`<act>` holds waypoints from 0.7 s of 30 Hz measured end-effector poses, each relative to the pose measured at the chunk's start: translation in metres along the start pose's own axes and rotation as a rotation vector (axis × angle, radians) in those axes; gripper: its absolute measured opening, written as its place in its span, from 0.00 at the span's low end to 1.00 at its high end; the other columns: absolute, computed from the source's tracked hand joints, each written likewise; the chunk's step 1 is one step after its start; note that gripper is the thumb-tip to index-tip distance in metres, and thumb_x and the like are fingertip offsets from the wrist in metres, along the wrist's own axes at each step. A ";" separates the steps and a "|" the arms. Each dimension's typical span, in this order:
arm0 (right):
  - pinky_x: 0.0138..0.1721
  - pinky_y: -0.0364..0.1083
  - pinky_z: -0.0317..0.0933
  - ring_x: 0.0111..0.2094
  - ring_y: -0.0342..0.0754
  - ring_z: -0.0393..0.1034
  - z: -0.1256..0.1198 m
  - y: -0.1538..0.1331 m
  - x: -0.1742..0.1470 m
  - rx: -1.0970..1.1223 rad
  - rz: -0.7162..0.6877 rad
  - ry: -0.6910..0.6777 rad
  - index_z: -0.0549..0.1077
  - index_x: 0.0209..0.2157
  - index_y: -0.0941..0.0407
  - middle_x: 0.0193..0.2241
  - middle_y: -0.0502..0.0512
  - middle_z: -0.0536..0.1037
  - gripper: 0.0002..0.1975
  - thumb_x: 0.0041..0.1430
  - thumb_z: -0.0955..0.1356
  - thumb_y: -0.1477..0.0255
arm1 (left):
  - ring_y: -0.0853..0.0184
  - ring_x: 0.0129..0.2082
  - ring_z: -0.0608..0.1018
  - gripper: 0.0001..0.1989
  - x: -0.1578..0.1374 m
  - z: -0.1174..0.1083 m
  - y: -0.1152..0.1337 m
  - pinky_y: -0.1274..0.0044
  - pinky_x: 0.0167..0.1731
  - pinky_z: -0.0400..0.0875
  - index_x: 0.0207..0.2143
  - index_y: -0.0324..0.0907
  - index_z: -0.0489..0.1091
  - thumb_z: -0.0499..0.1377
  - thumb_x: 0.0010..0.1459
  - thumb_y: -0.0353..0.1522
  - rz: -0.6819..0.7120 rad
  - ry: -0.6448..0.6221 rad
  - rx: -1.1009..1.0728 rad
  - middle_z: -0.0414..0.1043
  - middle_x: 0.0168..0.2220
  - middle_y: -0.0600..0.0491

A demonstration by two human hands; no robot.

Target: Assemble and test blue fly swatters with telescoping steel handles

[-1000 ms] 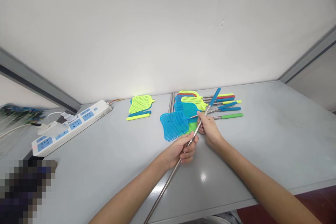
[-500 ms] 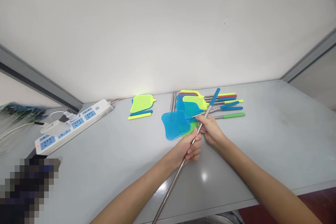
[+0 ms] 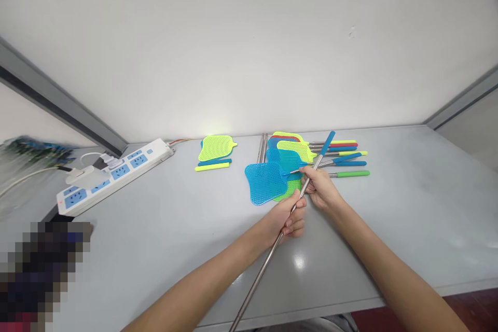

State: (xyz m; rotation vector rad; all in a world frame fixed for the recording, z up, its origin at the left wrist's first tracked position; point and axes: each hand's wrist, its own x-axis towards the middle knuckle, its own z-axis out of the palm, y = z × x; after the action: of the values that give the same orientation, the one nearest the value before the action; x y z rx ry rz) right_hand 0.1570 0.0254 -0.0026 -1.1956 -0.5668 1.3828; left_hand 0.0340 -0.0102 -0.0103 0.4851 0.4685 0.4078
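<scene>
My left hand (image 3: 290, 220) is closed round a long metal rod (image 3: 261, 274) that slants from the bottom edge up to the right. A blue grip (image 3: 328, 142) covers its upper end. Higher on the same rod, my right hand (image 3: 321, 187) is closed, with its thumb and fingers at the rod. A blue fly swatter (image 3: 265, 183) lies just left of the right hand, its thin shaft reaching the fingertips; whether they hold it too, I cannot tell. Behind the hands lies a pile of fly swatters, with a green swatter head (image 3: 290, 190) partly covered.
To the left lie a yellow swatter head (image 3: 217, 148) over a blue one, and loose yellow (image 3: 212, 167) and blue grips. Metal rods (image 3: 262, 148) rest by the wall. A white power strip (image 3: 116, 179) with plugs and cables stands on the grey table (image 3: 163, 249) at far left.
The view has shifted a little, so everything on the table appears slightly farther right. Both hands keep their hold on the rod, with little change in their pose.
</scene>
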 end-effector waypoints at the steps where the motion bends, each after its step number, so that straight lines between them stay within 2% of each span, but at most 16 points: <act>1: 0.08 0.36 0.34 0.09 0.32 0.39 0.000 0.000 0.000 0.000 -0.004 0.001 0.52 0.11 0.56 0.06 0.39 0.49 0.17 0.40 0.66 0.76 | 0.78 0.07 0.46 0.18 0.000 0.001 0.000 0.83 0.09 0.41 0.24 0.41 0.54 0.46 0.55 0.46 0.000 -0.002 0.000 0.45 0.08 0.65; 11: 0.09 0.37 0.36 0.09 0.33 0.42 -0.004 0.005 0.001 -0.009 -0.091 -0.040 0.52 0.09 0.56 0.06 0.41 0.50 0.20 0.43 0.68 0.72 | 0.78 0.06 0.45 0.18 -0.002 -0.001 -0.001 0.84 0.09 0.42 0.24 0.41 0.54 0.45 0.56 0.46 0.002 -0.023 0.009 0.44 0.07 0.65; 15: 0.09 0.37 0.35 0.09 0.33 0.41 -0.005 0.005 0.002 0.003 -0.108 -0.016 0.53 0.09 0.57 0.06 0.41 0.49 0.20 0.44 0.67 0.71 | 0.78 0.06 0.45 0.18 0.000 -0.002 -0.001 0.84 0.09 0.43 0.24 0.41 0.55 0.45 0.56 0.45 -0.002 -0.052 -0.002 0.45 0.07 0.65; 21: 0.09 0.37 0.34 0.09 0.34 0.41 -0.003 0.004 0.002 0.007 -0.115 0.030 0.51 0.09 0.56 0.05 0.41 0.49 0.21 0.43 0.67 0.72 | 0.78 0.07 0.45 0.19 0.000 0.002 -0.002 0.84 0.09 0.43 0.24 0.41 0.55 0.45 0.55 0.47 0.012 -0.019 0.023 0.44 0.07 0.65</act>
State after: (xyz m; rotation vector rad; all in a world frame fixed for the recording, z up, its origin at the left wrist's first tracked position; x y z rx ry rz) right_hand 0.1580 0.0252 -0.0079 -1.1587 -0.6003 1.2664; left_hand 0.0355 -0.0123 -0.0103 0.5140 0.4529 0.4090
